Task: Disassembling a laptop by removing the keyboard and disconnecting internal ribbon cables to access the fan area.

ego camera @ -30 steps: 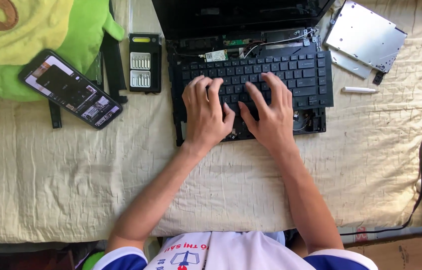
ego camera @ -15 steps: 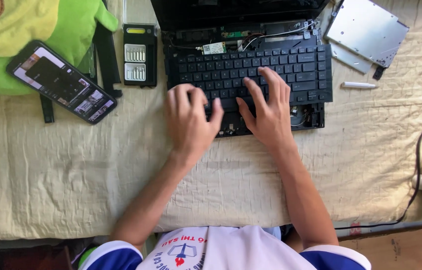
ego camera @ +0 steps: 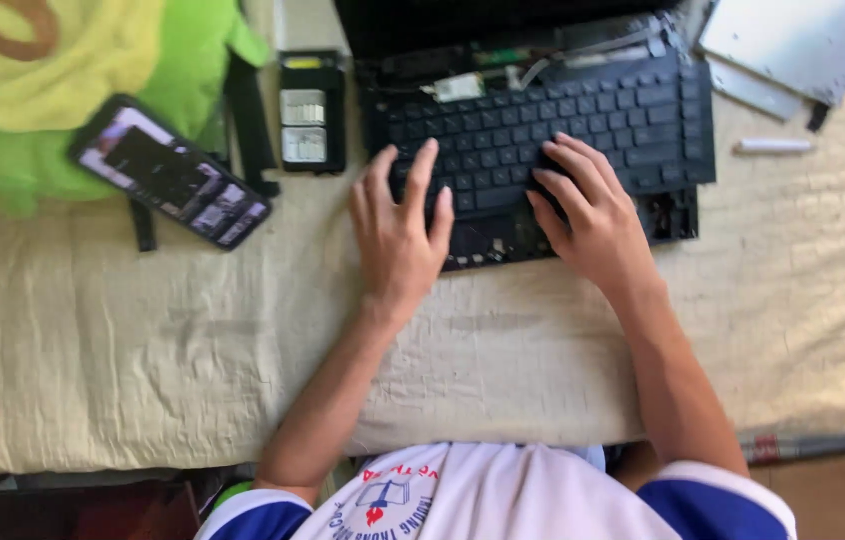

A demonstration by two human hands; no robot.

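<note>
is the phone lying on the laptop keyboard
No, the phone lies on the cloth beside the green plush, left of the laptop keyboard.

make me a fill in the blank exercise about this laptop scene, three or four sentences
1. Both hands, the left hand and the right hand, rest on the black laptop ____.
2. The smartphone lies partly on a plush toy coloured yellow and ____.
3. The silver drive lies to the ____ of the laptop.
4. The small white stick lies on the beige ____.

Missing words: keyboard; green; right; cloth
</note>
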